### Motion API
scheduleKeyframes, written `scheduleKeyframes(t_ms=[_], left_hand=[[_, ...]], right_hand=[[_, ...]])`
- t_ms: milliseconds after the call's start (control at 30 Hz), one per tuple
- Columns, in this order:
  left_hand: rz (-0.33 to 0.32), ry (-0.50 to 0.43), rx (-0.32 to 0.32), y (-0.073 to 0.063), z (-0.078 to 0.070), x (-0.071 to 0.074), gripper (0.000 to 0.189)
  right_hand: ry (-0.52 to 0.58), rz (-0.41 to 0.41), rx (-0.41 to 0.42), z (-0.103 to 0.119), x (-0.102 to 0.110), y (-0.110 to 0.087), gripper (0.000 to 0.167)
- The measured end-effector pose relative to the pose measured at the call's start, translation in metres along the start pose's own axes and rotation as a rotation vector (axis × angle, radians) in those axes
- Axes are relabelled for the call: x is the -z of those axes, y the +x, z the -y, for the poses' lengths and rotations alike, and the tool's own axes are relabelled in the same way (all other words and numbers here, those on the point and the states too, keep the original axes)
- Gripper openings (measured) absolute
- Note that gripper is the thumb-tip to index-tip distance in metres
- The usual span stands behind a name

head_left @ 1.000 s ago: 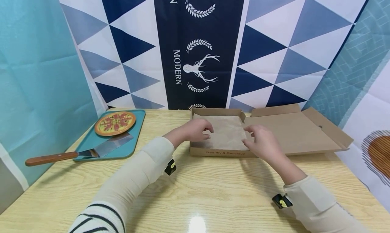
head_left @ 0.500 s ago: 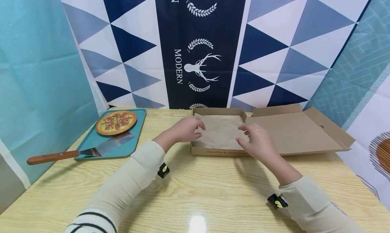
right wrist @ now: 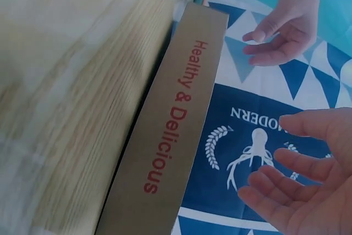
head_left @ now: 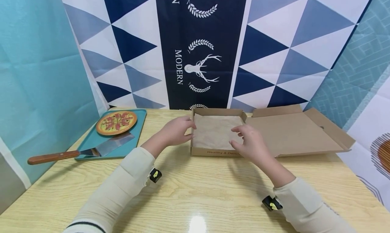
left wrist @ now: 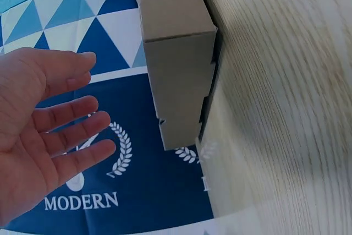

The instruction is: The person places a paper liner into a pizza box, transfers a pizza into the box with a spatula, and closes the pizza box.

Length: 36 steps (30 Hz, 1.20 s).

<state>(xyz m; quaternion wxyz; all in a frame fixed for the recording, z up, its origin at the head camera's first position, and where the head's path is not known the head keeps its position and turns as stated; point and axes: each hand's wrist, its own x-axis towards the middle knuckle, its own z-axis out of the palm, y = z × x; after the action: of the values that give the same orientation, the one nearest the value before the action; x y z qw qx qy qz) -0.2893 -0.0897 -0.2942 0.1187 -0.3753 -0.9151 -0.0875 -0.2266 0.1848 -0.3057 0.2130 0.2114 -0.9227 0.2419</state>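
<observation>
In the head view a cardboard pizza box (head_left: 219, 152) lies with its lid (head_left: 292, 133) folded open to the right. Brown parchment paper (head_left: 213, 131) lines its base. My left hand (head_left: 175, 131) hovers by the box's left wall, fingers loosely spread and holding nothing. Over the right part of the box hangs my right hand (head_left: 248, 141), also holding nothing, thumb and fingers apart. Both wrist views show the fingers relaxed and off the cardboard; the right wrist view shows the printed front wall (right wrist: 170, 119).
At the left a teal tray (head_left: 88, 143) carries a pizza (head_left: 116, 123) and a wooden-handled pizza server (head_left: 55, 157), whose handle overhangs the tray's edge. A patterned cloth (head_left: 198, 50) stands behind the wooden table (head_left: 195, 185).
Both hands have shifted left. The left hand has moved from above the paper to the box's left wall, and the right one has come farther over the box. Box and tray stay put.
</observation>
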Motion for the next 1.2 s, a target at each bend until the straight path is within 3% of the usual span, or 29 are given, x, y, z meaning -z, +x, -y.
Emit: scheduleKeyframes(t_ms=[500,1200], left_hand=[[-0.001,0.032,0.087,-0.037,0.013,0.014,0.029],[-0.018,0.014,0.142,-0.077,0.036,0.024,0.028]], right_hand=[[-0.005,0.030,0.035,0.012,-0.011,0.001,0.036],[0.066,0.130,0.028,0.043,-0.032,0.015,0.041]])
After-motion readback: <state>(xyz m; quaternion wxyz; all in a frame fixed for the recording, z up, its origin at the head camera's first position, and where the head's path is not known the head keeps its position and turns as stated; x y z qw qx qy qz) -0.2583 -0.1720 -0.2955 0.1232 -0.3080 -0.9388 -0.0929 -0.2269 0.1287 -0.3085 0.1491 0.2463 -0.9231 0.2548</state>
